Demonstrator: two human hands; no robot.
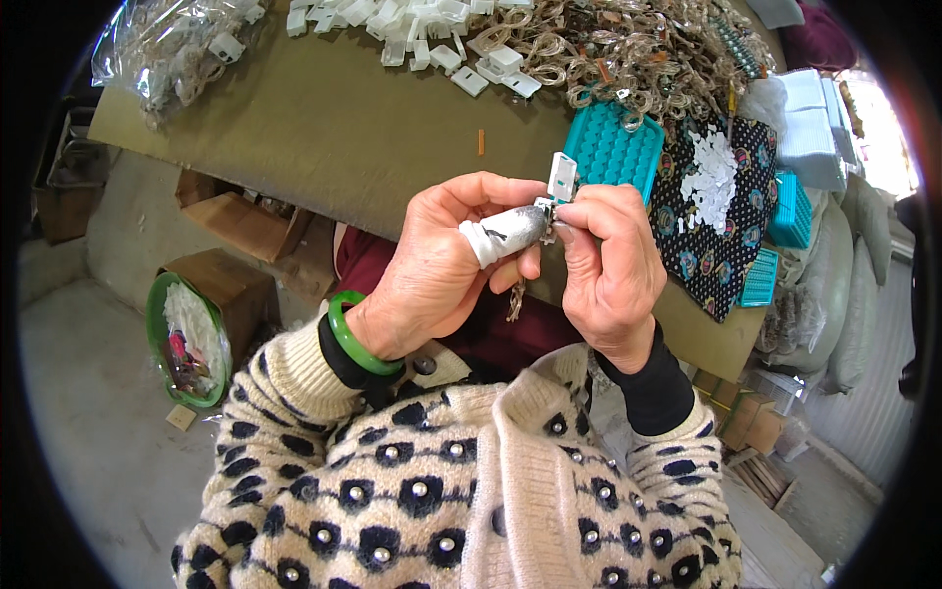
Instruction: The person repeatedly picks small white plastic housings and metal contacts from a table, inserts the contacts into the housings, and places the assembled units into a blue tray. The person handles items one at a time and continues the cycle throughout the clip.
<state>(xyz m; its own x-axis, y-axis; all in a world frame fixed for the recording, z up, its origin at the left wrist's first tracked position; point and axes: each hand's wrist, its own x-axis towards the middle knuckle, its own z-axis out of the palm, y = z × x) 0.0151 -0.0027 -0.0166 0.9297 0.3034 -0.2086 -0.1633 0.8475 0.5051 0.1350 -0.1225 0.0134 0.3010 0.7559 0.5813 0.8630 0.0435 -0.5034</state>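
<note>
Both hands meet above the near edge of the table around a small white plastic case [562,177] whose lid stands up. My left hand [432,250] is closed on the case from the left; a soiled white finger cover [505,236] wraps one of its fingers. My right hand [618,270] pinches at the case from the right, thumb and forefinger together; whatever small part lies between them is hidden. A short length of clear brownish cable [514,301] hangs below the left fingers. Behind the hands lies a teal ridged tray [616,147].
White plastic cases [422,29] and a heap of coiled clear cables [638,49] cover the far table. Small white pieces [708,182] lie on a patterned dark cloth [687,265] at right. An orange strip [481,142] lies mid-table. A green basin [157,339] stands on the floor at left.
</note>
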